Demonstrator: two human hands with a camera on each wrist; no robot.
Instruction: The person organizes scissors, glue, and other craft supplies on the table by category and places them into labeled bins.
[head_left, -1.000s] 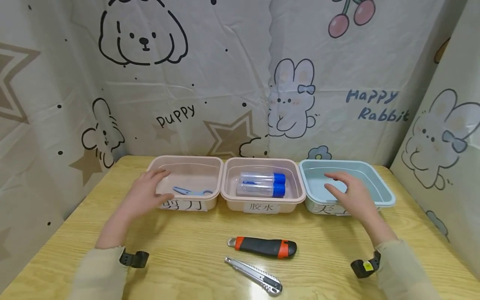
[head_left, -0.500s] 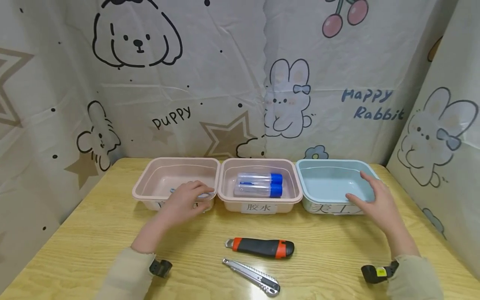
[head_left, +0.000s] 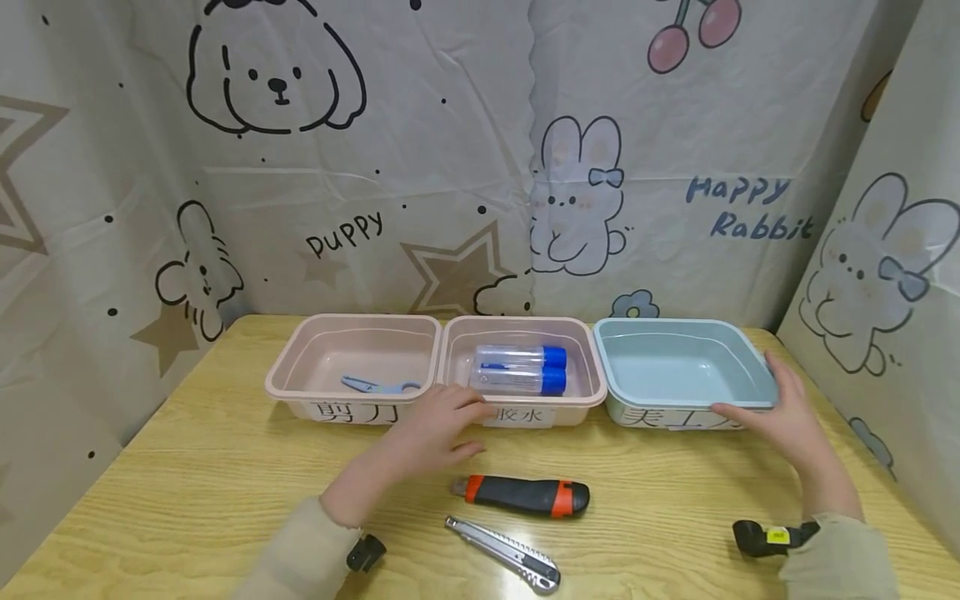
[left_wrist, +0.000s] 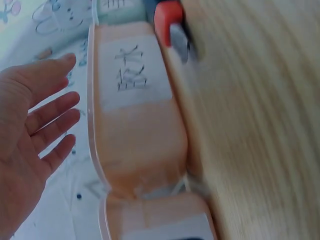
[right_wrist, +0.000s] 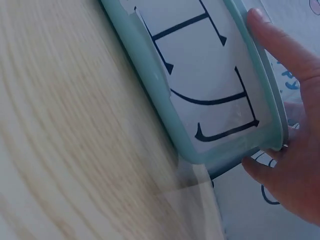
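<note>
My left hand [head_left: 442,429], with loose, spread fingers, is in front of the gap between the two pink bins and above the table, holding nothing. In the left wrist view it hovers beside the middle pink bin [left_wrist: 140,135]. My right hand [head_left: 787,417] grips the right front corner of the light-blue bin [head_left: 675,406], thumb at the front rim and fingers round the right side. A black-and-orange utility knife [head_left: 525,495] and a silver snap-off cutter [head_left: 506,552] lie on the table, just right of my left hand.
The left pink bin [head_left: 352,319] holds light-blue scissors [head_left: 378,385]. Inside the middle bin lie clear glue bottles [head_left: 517,381] with blue caps. Paper labels face front on all three bins. A printed curtain [head_left: 450,167] hangs behind the wooden table [head_left: 187,467].
My left hand has swept right from the left pink bin to the front of the middle one. My right hand has shifted right and down onto the light-blue bin's corner. The knives stay put.
</note>
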